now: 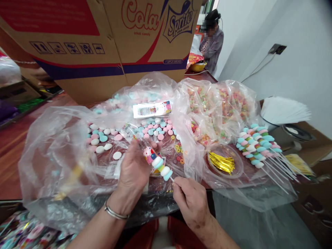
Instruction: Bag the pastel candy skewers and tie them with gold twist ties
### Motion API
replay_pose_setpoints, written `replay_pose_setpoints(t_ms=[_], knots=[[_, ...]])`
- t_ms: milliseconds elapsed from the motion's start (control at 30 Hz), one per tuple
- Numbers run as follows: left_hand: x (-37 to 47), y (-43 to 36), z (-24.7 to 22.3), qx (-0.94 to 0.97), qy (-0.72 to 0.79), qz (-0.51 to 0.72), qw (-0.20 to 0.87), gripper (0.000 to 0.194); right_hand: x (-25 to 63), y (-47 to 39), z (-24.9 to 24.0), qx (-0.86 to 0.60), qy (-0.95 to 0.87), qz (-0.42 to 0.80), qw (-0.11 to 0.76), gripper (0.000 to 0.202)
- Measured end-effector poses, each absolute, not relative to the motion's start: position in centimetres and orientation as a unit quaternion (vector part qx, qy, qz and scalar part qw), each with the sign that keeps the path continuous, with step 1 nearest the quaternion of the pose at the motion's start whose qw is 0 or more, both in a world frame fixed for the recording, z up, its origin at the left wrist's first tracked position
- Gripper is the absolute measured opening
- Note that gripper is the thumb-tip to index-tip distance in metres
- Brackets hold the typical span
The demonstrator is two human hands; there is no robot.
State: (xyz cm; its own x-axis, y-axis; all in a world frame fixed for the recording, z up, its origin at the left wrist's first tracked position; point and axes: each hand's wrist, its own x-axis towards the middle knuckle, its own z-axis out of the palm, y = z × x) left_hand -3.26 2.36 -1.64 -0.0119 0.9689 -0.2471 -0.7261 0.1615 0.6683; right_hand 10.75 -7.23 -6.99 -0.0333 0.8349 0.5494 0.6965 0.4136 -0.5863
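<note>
My left hand (132, 171) grips a small clear printed candy bag (148, 154), its fingers partly hidden behind it. A marshmallow candy skewer (165, 171), with white, blue and yellow-green pieces, points up into the bag's opening; its lower pieces show outside. Below these, my right hand (191, 200) pinches the white stick between thumb and fingers. Just beyond my hands lie loose pink, white and blue candies (155, 128) and small ring-shaped gummies (178, 152). A banded stack of printed bags (152, 109) rests on the plastic behind them.
A round tub (240, 166) of gold twist ties (221, 162) stands right of centre. Further right, several finished skewers (256, 145) lie piled near white sticks or papers (285, 110). A large cardboard box (116, 52) blocks the back. Another person (214, 41) sits beyond.
</note>
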Motion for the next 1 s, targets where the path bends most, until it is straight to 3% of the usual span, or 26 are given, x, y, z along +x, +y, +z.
replay_pose_setpoints(t_ms=[100, 300, 433, 700, 1000], knots=[[-4.4, 3.4, -1.8, 0.161, 0.314, 0.630, 0.692, 0.038, 10.9, -7.4, -6.9, -0.528, -0.700, 0.185, 0.444, 0.022], [-4.3, 4.2, -2.3, 0.146, 0.245, 0.639, 0.715, 0.013, 10.1, -8.0, -6.5, -0.518, -0.569, 0.471, 0.432, 0.027], [-3.7, 3.7, -1.9, 0.161, 0.241, 0.634, 0.717, 0.017, 9.1, -8.2, -6.1, -0.494, -0.461, 0.603, 0.423, 0.029], [-3.8, 3.8, -2.5, 0.184, 0.319, 0.606, 0.706, 0.017, 9.4, -7.9, -6.0, -0.515, -0.412, 0.585, 0.472, 0.031], [-3.7, 3.9, -3.0, 0.199, 0.365, 0.595, 0.688, 0.028, 10.0, -7.9, -6.3, -0.553, -0.492, 0.509, 0.439, 0.030]])
